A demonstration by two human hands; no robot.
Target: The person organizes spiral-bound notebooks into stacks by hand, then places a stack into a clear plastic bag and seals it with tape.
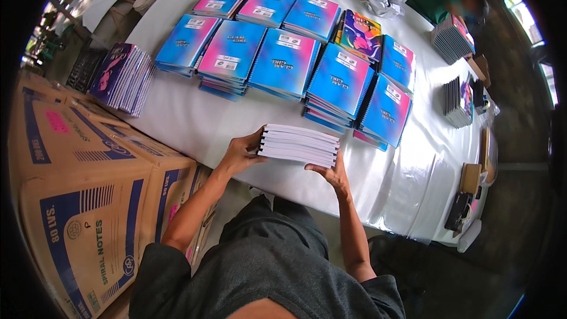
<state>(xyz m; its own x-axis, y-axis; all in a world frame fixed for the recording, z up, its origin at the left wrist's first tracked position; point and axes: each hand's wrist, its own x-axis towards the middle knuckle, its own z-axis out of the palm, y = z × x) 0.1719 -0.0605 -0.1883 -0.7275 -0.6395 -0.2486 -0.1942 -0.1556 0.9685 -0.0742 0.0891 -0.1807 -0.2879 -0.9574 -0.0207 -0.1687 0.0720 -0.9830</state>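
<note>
The left hand [242,152] and the right hand [332,171] are both closed on a thick white paper stack [300,145], 1 at each end. It is at the near edge of the white-covered tabletop [425,171], in front of the blue-and-pink spiral notebooks [283,65]; whether its underside touches the cover, I cannot tell.

As far as lies in view, those notebooks already stand in piles, arranged roughly in 2 rows, with a multicoloured notebook [359,35] among them. The held stack appears not yet placed with them; how much more is left does not show.

The stack looks level and fairly even, with several bowed layers of white page edges facing the wearer and dark notches at its left end. Its covers are hard to make out.
</note>
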